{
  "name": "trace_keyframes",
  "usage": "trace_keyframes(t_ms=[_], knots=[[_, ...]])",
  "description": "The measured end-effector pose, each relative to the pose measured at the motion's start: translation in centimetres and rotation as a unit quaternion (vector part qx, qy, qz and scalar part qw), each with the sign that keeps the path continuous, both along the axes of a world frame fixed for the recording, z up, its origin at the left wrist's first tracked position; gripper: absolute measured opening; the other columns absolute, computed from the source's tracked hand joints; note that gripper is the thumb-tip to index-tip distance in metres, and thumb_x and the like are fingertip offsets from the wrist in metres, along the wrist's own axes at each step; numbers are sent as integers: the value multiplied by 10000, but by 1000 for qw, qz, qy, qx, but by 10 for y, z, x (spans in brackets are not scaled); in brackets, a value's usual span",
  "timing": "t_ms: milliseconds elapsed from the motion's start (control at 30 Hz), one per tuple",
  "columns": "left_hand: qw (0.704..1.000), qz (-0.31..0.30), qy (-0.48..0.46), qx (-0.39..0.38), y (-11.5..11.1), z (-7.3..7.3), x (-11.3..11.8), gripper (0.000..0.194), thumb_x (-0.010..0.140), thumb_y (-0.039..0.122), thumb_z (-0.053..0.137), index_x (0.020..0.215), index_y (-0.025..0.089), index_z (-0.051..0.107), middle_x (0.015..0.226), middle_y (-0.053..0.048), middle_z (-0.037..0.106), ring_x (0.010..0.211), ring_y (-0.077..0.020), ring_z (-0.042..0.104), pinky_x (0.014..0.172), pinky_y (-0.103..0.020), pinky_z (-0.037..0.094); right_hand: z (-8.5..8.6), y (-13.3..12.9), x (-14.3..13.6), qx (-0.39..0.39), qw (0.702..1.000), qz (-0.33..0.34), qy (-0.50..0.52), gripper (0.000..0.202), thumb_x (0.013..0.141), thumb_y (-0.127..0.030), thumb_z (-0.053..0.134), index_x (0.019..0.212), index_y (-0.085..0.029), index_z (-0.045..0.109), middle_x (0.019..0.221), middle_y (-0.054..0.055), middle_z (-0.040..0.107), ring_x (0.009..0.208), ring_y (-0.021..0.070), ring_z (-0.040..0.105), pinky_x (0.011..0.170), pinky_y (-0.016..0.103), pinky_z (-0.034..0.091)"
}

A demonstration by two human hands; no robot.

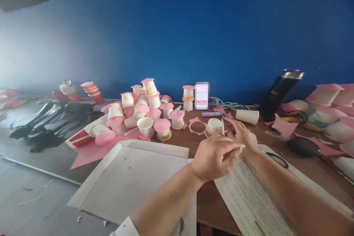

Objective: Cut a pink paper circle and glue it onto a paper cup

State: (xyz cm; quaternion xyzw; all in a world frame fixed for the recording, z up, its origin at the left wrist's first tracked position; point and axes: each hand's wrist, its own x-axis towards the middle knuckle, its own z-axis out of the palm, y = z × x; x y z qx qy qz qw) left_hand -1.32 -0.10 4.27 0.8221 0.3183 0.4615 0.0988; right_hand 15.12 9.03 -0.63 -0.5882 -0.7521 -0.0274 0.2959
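Observation:
My left hand [217,158] hangs over the edge of the white sheet, its fingers curled and pressed together; anything between them is too small to make out. Just behind it and to the right, my right hand [245,136] reaches forward with its fingers apart, partly covered by the left one. Near the fingertips a white paper cup [214,127] stands upside down on the brown table [215,206]. A thin white stick-like item [222,127] is upright beside that cup. Left of it lies a pink paper piece [191,127] with a round hole.
Cups with pink paper discs [162,125] crowd the left middle. A white cup [247,116] lies on its side. Farther right are a black bottle [280,94], a black mouse [303,146] and more pink-topped cups [325,94]. A white box lid [132,180] and printed paper [249,195] lie in front.

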Motion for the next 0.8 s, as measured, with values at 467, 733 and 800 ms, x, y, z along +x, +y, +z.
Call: trace_keyframes(t_ms=[467,733,800], knots=[[907,318,231,-151,-92,-27,-126,324,895,282,484,1178,193,614,1327,-125,551,1252,-290,471,986,-487,447,-21,12,10,49,998,47,17,291,833,-244,485,1076,-235,645,1050,49,677,892,233,651,742,344,499],[884,334,251,-209,-114,-72,-95,527,906,370,425,1397,180,423,1503,-145,331,1395,-327,274,1112,-577,274,-19,10,9,38,995,86,21,274,819,-218,474,1007,-218,672,964,59,681,846,223,643,751,347,495],[891,335,234,-200,-115,-75,-87,519,897,371,443,1387,199,441,1497,-136,346,1390,-336,283,1107,-586,280,-19,10,10,41,995,85,19,271,823,-219,473,1008,-220,671,972,63,682,877,234,640,775,357,497]])
